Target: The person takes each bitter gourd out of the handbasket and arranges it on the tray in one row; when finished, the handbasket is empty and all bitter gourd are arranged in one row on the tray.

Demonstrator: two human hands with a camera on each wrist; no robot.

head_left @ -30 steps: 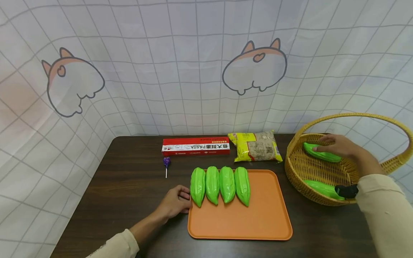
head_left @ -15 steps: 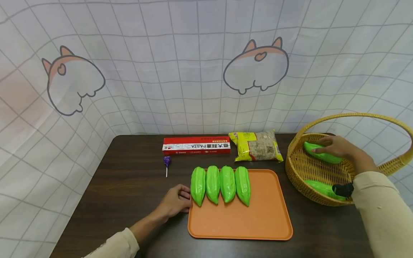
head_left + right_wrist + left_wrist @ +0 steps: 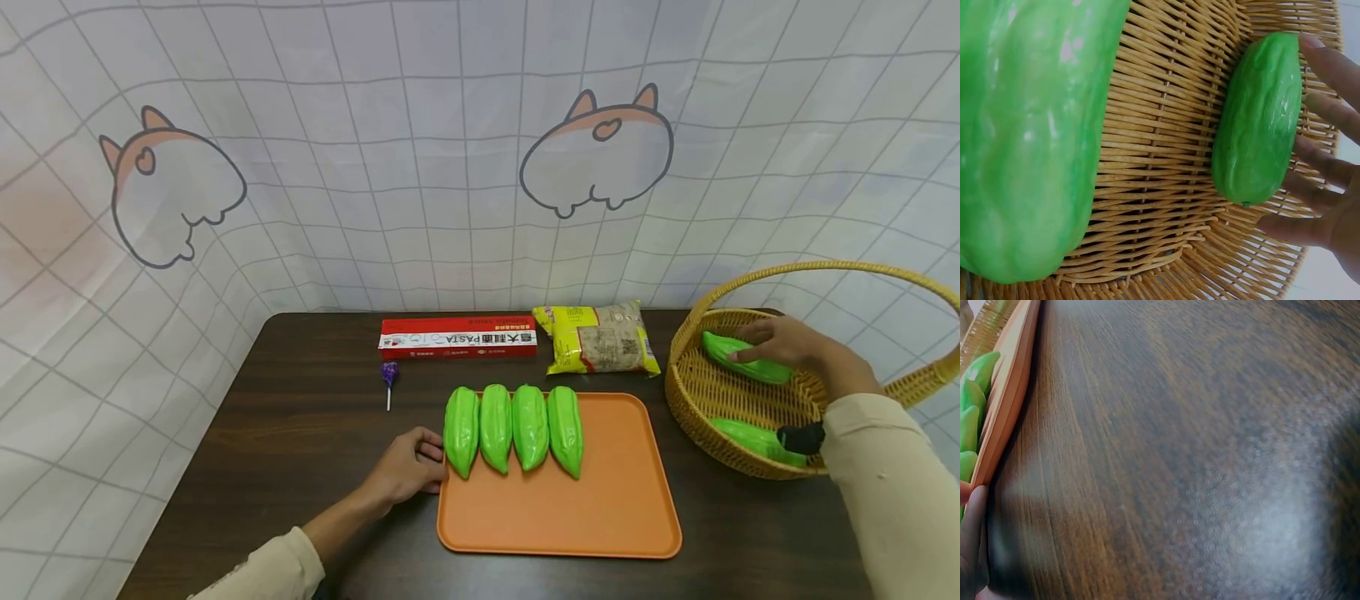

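My left hand (image 3: 407, 467) grips the left rim of an orange tray (image 3: 570, 517), with its thumb (image 3: 974, 519) against the rim's outer side. Side by side along the tray's far left part lie several glossy green bitter melons (image 3: 529, 429), tips toward me. On the right, my right hand (image 3: 797, 346) is inside a wicker basket (image 3: 690, 392), over another bitter melon (image 3: 1260, 119) at the basket's back wall. Its fingers are spread along that melon's side, one fingertip right at the melon's end. A second bitter melon (image 3: 753, 439) lies at the basket's front, partly behind a black wrist mount.
Behind the tray lie a red pasta box (image 3: 458, 337) and a yellow bag (image 3: 597, 339). A purple lollipop (image 3: 389, 375) lies left of them on the dark wooden table (image 3: 300, 417). The basket's tall handle (image 3: 825, 266) arches over the right arm. A white checked curtain (image 3: 450, 167) hangs behind.
The right hand has come down closer over the back bitter melon in the basket, which has shifted slightly left. The left hand stays at the tray's rim.
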